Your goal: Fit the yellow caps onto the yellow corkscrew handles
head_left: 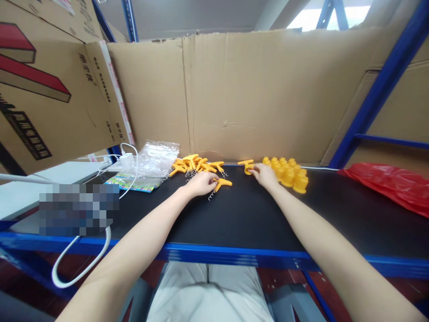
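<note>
My left hand (202, 183) is closed on one end of the yellow T-shaped handle of a corkscrew (224, 183); its bare metal spiral points down and to the left. In the fingers of my right hand (266, 176) is a yellow cap (248, 170), partly covered by the fingertips. Just behind that cap lies another yellow T-handle (246, 162), and I cannot tell whether the two are joined. A pile of yellow corkscrews (191, 161) rests behind my left hand. Several yellow caps (288, 173) stand in rows to the right of my right hand.
Clear plastic wrap (156, 156) and a colourful printed packet (136, 183) lie to the left, near a white plug with cables (126, 162). A red plastic bag (390, 183) is at the right. Cardboard (261, 98) walls the back of the black tabletop (228, 223).
</note>
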